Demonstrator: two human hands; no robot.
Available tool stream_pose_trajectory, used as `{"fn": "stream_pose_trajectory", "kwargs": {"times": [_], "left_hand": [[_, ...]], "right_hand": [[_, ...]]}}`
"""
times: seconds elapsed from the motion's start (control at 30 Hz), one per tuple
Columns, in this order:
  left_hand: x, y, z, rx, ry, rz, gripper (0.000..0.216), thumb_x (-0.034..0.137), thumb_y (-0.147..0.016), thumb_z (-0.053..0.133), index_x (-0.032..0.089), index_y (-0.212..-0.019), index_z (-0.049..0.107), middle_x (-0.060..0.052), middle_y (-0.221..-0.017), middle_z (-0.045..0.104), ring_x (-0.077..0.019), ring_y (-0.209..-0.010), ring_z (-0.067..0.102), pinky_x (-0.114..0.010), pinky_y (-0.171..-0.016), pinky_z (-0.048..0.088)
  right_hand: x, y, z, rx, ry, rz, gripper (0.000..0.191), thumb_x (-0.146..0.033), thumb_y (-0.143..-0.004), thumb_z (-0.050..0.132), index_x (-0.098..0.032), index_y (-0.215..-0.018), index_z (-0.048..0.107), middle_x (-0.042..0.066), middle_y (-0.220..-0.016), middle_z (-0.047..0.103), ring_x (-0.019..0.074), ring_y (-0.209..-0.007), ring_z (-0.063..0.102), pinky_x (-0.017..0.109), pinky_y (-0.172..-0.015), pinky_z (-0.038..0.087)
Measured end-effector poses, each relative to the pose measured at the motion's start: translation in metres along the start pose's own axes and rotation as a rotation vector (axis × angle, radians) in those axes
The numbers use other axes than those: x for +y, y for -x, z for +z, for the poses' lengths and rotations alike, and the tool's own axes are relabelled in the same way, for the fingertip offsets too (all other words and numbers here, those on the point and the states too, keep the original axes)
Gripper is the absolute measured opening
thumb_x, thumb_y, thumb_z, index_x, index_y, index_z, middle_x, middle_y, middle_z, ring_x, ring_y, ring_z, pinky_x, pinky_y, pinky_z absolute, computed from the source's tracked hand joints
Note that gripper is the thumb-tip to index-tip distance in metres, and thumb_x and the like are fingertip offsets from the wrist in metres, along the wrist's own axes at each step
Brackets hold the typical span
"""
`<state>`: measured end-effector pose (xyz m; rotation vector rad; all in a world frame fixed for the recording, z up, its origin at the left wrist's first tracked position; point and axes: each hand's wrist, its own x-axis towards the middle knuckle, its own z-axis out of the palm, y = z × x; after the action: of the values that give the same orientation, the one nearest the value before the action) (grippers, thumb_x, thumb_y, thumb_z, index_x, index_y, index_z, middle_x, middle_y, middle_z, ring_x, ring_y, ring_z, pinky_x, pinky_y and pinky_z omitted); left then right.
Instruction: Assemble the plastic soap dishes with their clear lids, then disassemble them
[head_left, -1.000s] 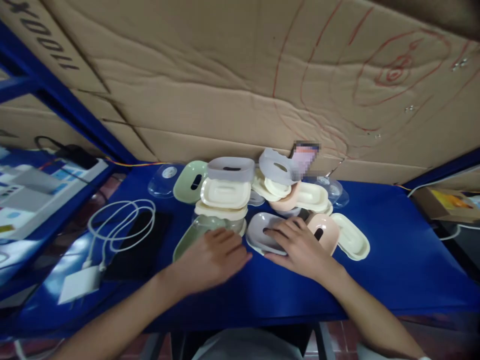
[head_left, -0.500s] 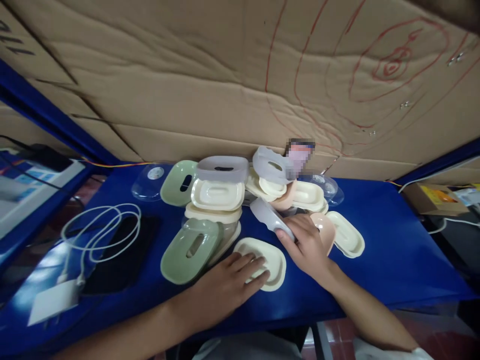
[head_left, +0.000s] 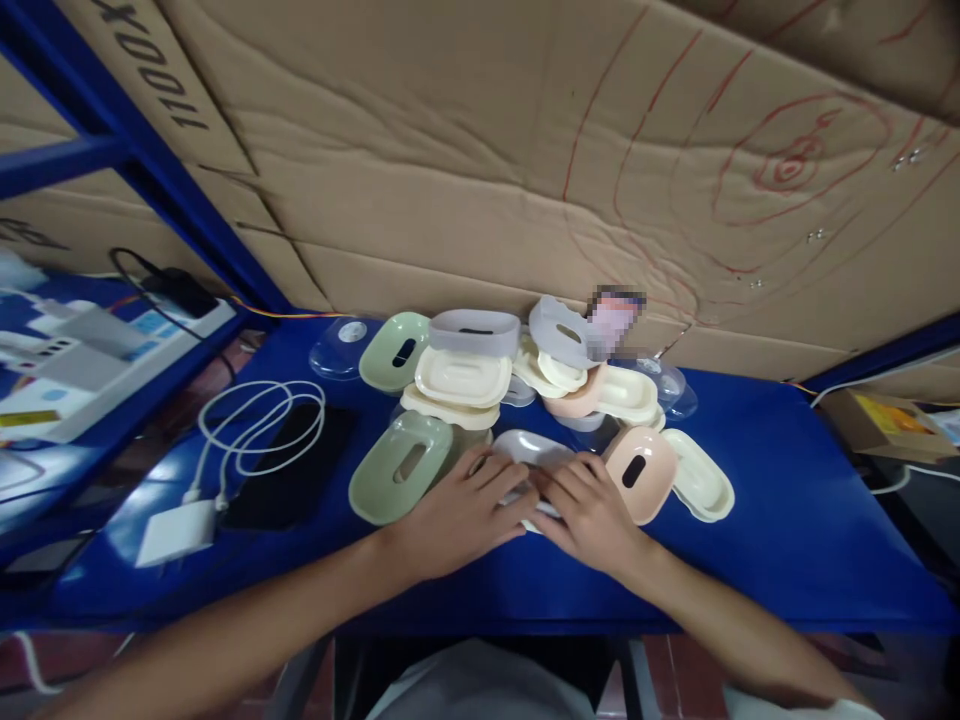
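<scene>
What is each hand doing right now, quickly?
Left hand: fingers bent over the grey dish; firm grip or light touch, cannot tell.
Right hand: fingers curled at the same dish; grip cannot be told.

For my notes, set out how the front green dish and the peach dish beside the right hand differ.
Colour: the front green dish is pale green; the peach dish is pinkish orange.
Place: the green dish lies beside the left hand, the peach dish beside the right hand.
Slot: the green dish's shows greyish beige, the peach dish's nearly black.
Both have rounded outlines and one oblong slot.
</scene>
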<state>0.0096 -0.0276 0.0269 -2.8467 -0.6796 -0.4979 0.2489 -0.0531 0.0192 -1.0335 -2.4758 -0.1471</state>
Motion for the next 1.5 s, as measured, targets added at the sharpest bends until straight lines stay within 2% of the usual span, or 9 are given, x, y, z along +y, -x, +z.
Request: {"fn": "stream_pose_trajectory", "kwargs": {"times": [0.23, 0.47, 0.6, 0.73, 0.87, 1.0, 1.17, 1.37, 1.5], "left_hand": [[-0.002, 0.000, 0.010, -0.006, 0.037, 0.016, 0.017, 0.021, -0.101, 0.065, 0.016, -0.117, 0.065, -0.008, -0.115, 0.070, -0.0258, -0.104, 0.064, -0.045, -0.101, 0.048], [-0.002, 0.003, 0.011, -0.031, 0.027, 0.038, 0.025, 0.011, -0.100, 0.056, 0.012, -0.123, 0.067, -0.011, -0.115, 0.072, -0.0275, -0.104, 0.068, -0.046, -0.099, 0.055], [-0.002, 0.003, -0.006, 0.070, 0.126, 0.024, 0.024, 0.012, -0.100, 0.058, 0.014, -0.121, 0.068, -0.011, -0.114, 0.073, -0.0251, -0.105, 0.070, -0.040, -0.098, 0.058], [-0.036, 0.015, -0.041, 0.177, 0.113, -0.217, 0.014, 0.025, -0.102, 0.062, 0.022, -0.114, 0.069, -0.008, -0.112, 0.074, -0.0256, -0.106, 0.071, -0.042, -0.097, 0.058], [-0.098, 0.042, -0.058, -0.050, 0.263, -0.555, 0.071, 0.066, -0.093, 0.069, 0.028, -0.151, 0.051, -0.013, -0.151, 0.058, -0.0402, -0.134, 0.062, -0.059, -0.109, 0.053], [-0.136, 0.059, -0.049, -0.274, 0.523, -0.670, 0.105, 0.073, -0.086, 0.074, 0.027, -0.167, 0.028, -0.017, -0.170, 0.040, -0.0394, -0.148, 0.052, -0.055, -0.117, 0.049], [-0.137, 0.054, -0.037, -0.181, 0.566, -0.726, 0.102, 0.073, -0.084, 0.075, 0.025, -0.165, 0.037, -0.019, -0.161, 0.052, -0.0378, -0.142, 0.059, -0.051, -0.112, 0.053], [-0.130, 0.053, -0.036, -0.231, 0.534, -0.776, 0.097, 0.077, -0.083, 0.071, 0.023, -0.160, 0.046, -0.018, -0.141, 0.066, -0.0372, -0.124, 0.069, -0.050, -0.105, 0.056], [-0.127, 0.049, -0.034, -0.235, 0.564, -0.738, 0.101, 0.076, -0.082, 0.074, 0.023, -0.162, 0.043, -0.019, -0.155, 0.059, -0.0394, -0.137, 0.062, -0.052, -0.113, 0.052]], "right_hand": [[-0.005, 0.007, 0.007, -0.097, 0.030, -0.012, 0.045, -0.040, -0.109, 0.057, -0.009, -0.142, 0.063, 0.015, -0.147, 0.068, 0.0291, -0.137, 0.062, 0.049, -0.120, 0.047], [-0.006, 0.011, 0.014, -0.168, 0.077, -0.007, 0.049, -0.026, -0.108, 0.057, -0.005, -0.153, 0.055, 0.018, -0.155, 0.060, 0.0300, -0.147, 0.055, 0.051, -0.125, 0.048], [-0.003, 0.011, 0.015, -0.171, 0.056, -0.003, 0.054, -0.028, -0.107, 0.059, -0.006, -0.156, 0.051, 0.018, -0.156, 0.059, 0.0307, -0.149, 0.054, 0.053, -0.126, 0.047], [-0.001, 0.009, 0.015, -0.163, 0.034, -0.003, 0.058, -0.037, -0.107, 0.061, -0.006, -0.155, 0.053, 0.018, -0.153, 0.062, 0.0324, -0.146, 0.056, 0.055, -0.125, 0.047], [0.000, 0.008, 0.015, -0.149, 0.028, 0.012, 0.058, -0.041, -0.107, 0.060, -0.009, -0.155, 0.053, 0.018, -0.154, 0.062, 0.0324, -0.146, 0.056, 0.056, -0.124, 0.047], [-0.001, 0.006, 0.016, -0.139, 0.027, 0.018, 0.052, -0.041, -0.109, 0.058, -0.011, -0.152, 0.055, 0.016, -0.153, 0.063, 0.0311, -0.144, 0.058, 0.054, -0.124, 0.046], [-0.004, 0.001, 0.014, -0.139, 0.014, -0.004, 0.045, -0.039, -0.109, 0.058, -0.015, -0.146, 0.060, 0.015, -0.152, 0.063, 0.0310, -0.143, 0.057, 0.056, -0.124, 0.043], [-0.006, 0.000, 0.014, -0.138, -0.001, -0.028, 0.043, -0.040, -0.109, 0.058, -0.017, -0.145, 0.060, 0.016, -0.153, 0.062, 0.0303, -0.145, 0.055, 0.056, -0.123, 0.042], [-0.006, -0.001, 0.014, -0.148, -0.010, -0.028, 0.044, -0.039, -0.108, 0.058, -0.016, -0.145, 0.060, 0.017, -0.153, 0.062, 0.0309, -0.144, 0.055, 0.057, -0.122, 0.042]]}}
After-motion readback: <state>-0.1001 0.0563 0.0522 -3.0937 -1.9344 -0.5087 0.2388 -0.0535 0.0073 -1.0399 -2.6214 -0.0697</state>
